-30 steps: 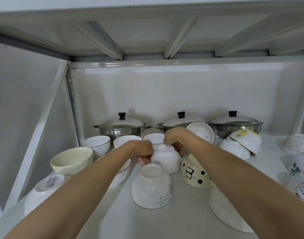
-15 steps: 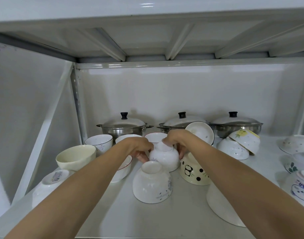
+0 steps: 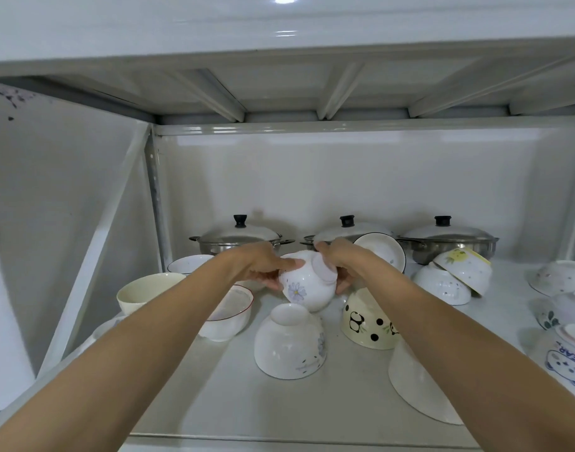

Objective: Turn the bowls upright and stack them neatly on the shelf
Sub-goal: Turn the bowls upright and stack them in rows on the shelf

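A white bowl with a purple flower (image 3: 304, 283) hangs above the shelf (image 3: 234, 393), tilted with its foot toward the right. My left hand (image 3: 263, 265) grips its left side and my right hand (image 3: 340, 259) its foot side. Below it stands an upside-down white bowl (image 3: 289, 342). An upside-down panda bowl (image 3: 367, 321) sits to its right. A red-rimmed bowl (image 3: 229, 313) stands upright at the left, partly behind my left arm.
Three lidded steel pots (image 3: 239, 238) line the back wall. A cream bowl (image 3: 142, 293) stands upright at left. Tilted and stacked bowls (image 3: 455, 275) lie at right, with several more at the right edge, including a bear-print bowl (image 3: 570, 357). An overturned white bowl (image 3: 416, 389) lies under my right forearm.
Both hands lifted the flower bowl off the shelf and began tipping it, its foot swinging from upward toward the right.
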Motion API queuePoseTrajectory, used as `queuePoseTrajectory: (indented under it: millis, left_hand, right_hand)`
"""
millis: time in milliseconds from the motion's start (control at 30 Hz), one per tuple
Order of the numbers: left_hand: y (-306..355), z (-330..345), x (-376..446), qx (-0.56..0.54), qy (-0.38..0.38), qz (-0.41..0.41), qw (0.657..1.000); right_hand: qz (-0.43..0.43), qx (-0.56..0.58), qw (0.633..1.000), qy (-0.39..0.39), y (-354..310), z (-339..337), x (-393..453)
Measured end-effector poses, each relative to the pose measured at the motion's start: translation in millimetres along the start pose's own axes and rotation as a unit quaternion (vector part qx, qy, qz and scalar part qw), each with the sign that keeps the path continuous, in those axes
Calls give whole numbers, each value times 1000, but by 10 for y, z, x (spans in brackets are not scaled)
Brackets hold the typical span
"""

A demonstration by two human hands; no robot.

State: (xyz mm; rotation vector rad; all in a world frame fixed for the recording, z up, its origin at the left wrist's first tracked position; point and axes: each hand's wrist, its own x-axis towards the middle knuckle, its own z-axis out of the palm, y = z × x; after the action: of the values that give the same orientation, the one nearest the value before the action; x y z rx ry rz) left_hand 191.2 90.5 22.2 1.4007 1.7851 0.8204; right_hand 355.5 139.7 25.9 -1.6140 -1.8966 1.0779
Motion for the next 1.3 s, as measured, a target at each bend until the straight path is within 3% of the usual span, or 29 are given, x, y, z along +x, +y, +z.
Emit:
queuePoseTrajectory:
  millis: [133,267,400,567,733,1067,1300]
  left_hand:
    - [112,-136,-79,60,32,78,995]
    - [134,-200,-168,168,64,175,968]
    - [50,-164,-241,399,121,272,867]
    - [-101,-70,-279,489,121,323,801]
    - [-151,-57,-251,516,92,329,785]
    - [-185,35,-229,520,17,314,794]
    - [-204,80,-124,464,-28,288,837]
  right_hand:
    - [-23,142,990,12,-21,-62,47]
    - [-18,241,970,-28,-17,-100,27]
    - [20,227,970,-84,14,-79,90]
    - [59,144,983,-102,95,8,184]
    - [63,78,988,-118,172,62,254]
    - [29,20,995,-93,244,128,331]
    - [12,-2,997,-77,259,164,365]
